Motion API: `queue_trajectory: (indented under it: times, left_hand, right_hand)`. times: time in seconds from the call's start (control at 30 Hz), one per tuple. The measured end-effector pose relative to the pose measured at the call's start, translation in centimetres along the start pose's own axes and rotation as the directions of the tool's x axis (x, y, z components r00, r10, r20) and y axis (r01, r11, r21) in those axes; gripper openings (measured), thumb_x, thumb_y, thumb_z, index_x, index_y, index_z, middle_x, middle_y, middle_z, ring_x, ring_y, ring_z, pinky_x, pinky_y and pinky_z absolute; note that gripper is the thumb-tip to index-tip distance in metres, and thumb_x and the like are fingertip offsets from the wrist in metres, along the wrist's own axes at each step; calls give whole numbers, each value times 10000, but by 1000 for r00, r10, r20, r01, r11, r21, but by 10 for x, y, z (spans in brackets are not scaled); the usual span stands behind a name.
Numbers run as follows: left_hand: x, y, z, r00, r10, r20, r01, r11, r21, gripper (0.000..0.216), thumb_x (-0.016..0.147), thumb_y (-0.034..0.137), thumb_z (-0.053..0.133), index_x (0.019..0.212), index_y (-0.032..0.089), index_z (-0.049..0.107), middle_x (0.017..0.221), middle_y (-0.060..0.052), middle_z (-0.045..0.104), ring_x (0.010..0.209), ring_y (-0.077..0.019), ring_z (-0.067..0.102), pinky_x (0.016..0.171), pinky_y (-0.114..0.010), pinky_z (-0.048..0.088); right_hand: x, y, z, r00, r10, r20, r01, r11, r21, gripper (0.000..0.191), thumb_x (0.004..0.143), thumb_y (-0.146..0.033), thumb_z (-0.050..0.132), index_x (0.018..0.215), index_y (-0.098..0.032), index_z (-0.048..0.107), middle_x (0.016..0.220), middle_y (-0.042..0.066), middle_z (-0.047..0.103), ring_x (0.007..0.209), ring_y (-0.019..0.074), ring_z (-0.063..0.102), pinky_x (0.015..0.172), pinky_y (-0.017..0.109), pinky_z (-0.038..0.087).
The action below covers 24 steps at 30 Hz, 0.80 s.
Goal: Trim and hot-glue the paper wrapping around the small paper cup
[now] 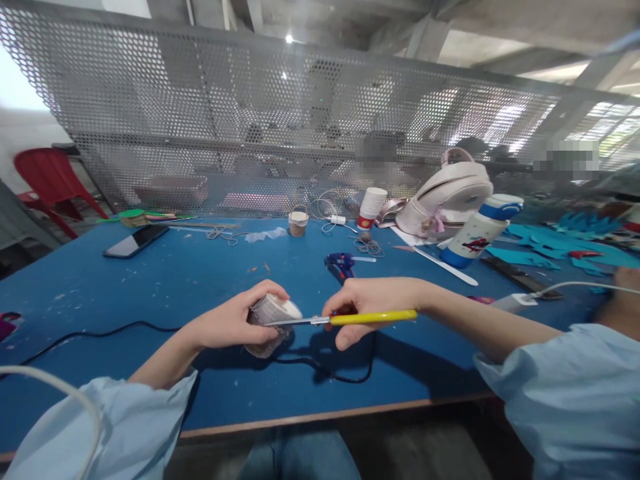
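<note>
My left hand (227, 323) is closed around a small paper cup (280, 307) covered in greyish mesh-like wrapping, held tilted above the table. Its white end faces right. In my right hand (363, 297) is a pair of scissors (373, 319) with yellow handles, pointing left. The blades lie against the cup's side close to my left thumb; whether they are cutting is not clear. Just beyond my right hand a blue glue gun (341, 262) rests on the table.
On the blue table (210, 280) lie a phone (136, 241), a small bucket-like cup (298, 224), stacked paper cups (373, 203), a pale backpack (445, 200), a bottle (477, 233) and turquoise cut-outs (545, 243). A perforated metal screen (300, 120) stands behind. Another person's arm (625, 300) is at right.
</note>
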<state>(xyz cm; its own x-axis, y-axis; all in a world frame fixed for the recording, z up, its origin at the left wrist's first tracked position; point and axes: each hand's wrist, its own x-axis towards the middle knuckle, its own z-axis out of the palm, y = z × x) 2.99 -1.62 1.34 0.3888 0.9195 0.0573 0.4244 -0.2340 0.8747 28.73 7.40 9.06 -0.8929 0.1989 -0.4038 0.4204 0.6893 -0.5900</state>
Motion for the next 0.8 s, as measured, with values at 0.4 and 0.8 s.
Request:
queue_trajectory:
  times: [0.4,0.8]
  left_hand:
    - [5,-18,-4,974,18,-225,-50,989,-137,329,861,508,577,1057,255,653,1135,-50,600,986,-235,574,846,-320,455]
    - [14,-33,-4,755,50,-653,-227,955,-190,265,711,391,782,798,194,628,1208,-81,586,1149,-253,551,929,-325,438]
  right_hand:
    - [-12,4,16,996,22,-87,-41,974,-224,449,769,-606,685,901,-177,679,637,-43,504,556,97,401,526,219,283]
    - [-2,39,40,803,100,-587,175,902,394,417,801,-499,685,1040,-172,585,756,-29,539,613,96,474,577,234,437]
